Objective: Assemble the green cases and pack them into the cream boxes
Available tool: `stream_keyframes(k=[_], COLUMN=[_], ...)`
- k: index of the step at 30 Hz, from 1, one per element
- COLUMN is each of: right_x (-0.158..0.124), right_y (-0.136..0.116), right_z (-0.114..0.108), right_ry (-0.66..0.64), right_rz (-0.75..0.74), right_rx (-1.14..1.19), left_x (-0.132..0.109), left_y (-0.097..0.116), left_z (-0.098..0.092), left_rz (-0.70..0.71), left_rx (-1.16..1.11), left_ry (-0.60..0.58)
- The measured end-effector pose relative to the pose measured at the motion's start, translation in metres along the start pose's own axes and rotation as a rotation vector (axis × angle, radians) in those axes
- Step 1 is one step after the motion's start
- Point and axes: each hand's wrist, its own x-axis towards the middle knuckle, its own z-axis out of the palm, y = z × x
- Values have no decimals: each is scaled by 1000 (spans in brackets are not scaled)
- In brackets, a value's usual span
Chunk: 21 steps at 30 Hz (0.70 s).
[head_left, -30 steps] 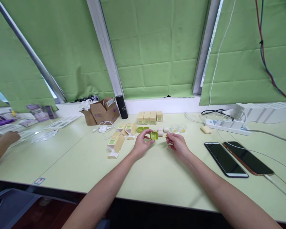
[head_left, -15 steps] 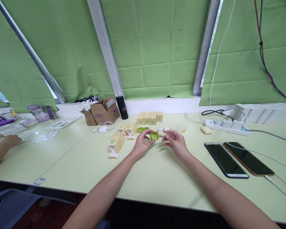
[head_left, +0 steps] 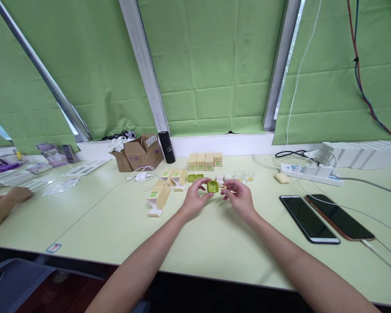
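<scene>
Between the fingers and thumb of my left hand is a small square green case, its hollow side facing me. My right hand pinches a small pale yellow piece close to the case's right side; its exact kind is too small to make out. Behind my left hand lies another green case. Beyond my right hand are small white pieces and clear round containers. Left of my hands, opened cartons with green labels lie on the table.
Several closed small boxes stand at the back, near a black bottle and a cardboard box. On the right lie two phones, cables and a power strip. Another person's hand is at far left.
The pale piece in my right hand has turned and come nearer the green case. My left hand has shifted the case slightly right. The other person's hand has moved a little right.
</scene>
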Motion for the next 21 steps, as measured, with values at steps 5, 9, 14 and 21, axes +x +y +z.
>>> stream_keyframes(k=[5, 9, 14, 21], right_x=[-5, -6, -6, -6], right_y=[-7, -6, -1, -3], right_z=[-1, -3, -7, -7], right_ry=[2, -16, -8, -22], right_rz=[-119, -315, -630, -776], right_rx=[-216, -422, -747, -943], left_x=[-2, -3, -6, -7], left_y=[8, 13, 19, 27], left_z=[2, 4, 4, 4], left_rz=[48, 76, 119, 136], left_rx=[17, 26, 55, 76], left_ry=[-18, -17, -49, -99])
